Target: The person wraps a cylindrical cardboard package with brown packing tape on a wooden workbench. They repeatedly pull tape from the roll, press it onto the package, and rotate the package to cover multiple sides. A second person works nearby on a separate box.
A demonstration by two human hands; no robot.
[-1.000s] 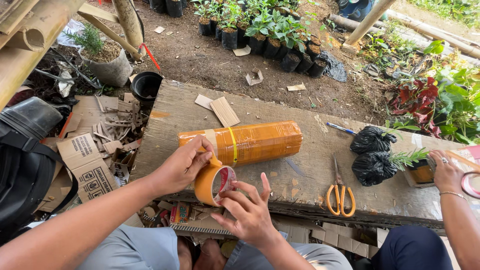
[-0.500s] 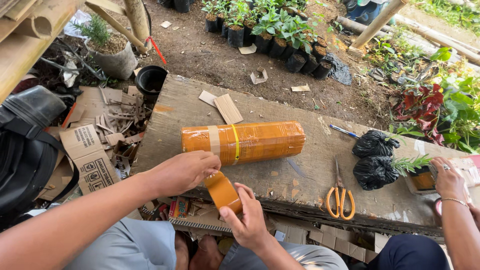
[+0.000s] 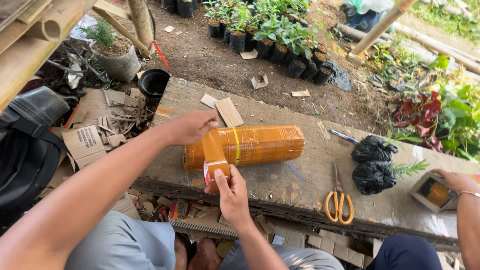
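Parcel (image 3: 250, 146), a long cylinder wrapped in brown tape with one yellow band, lies lengthwise on the wooden bench (image 3: 300, 185), roughly mid-bench. Left hand (image 3: 192, 126) sits on the parcel's left end from above, fingers curled down on the top edge, pressing a tape strip there. Right hand (image 3: 231, 192) is just in front of the parcel's left end, closed around the tape roll (image 3: 216, 172), thumb on top; the roll is held upright against the parcel's near side, and a strip of brown tape runs from it up over the parcel to the left hand. Scissors (image 3: 339, 205) with orange handles lie flat right of the parcel, near the bench's front edge, blades pointing away. Further right of the parcel, two black bags (image 3: 372, 162) with green sprigs sticking out, touching each other. A blue pen (image 3: 342, 135) lies just behind them. Cardboard pieces (image 3: 224, 107) lie behind the parcel's left end. At the far right of the parcel, another person's hand (image 3: 455, 181) rests on a small box (image 3: 432, 192); grip unclear. Black pot (image 3: 153, 85) stands on the ground beyond the bench's left corner. Rows of potted seedlings (image 3: 272, 35) stand well behind the parcel on bare soil. Cardboard scraps (image 3: 100, 125) are piled left of the bench.
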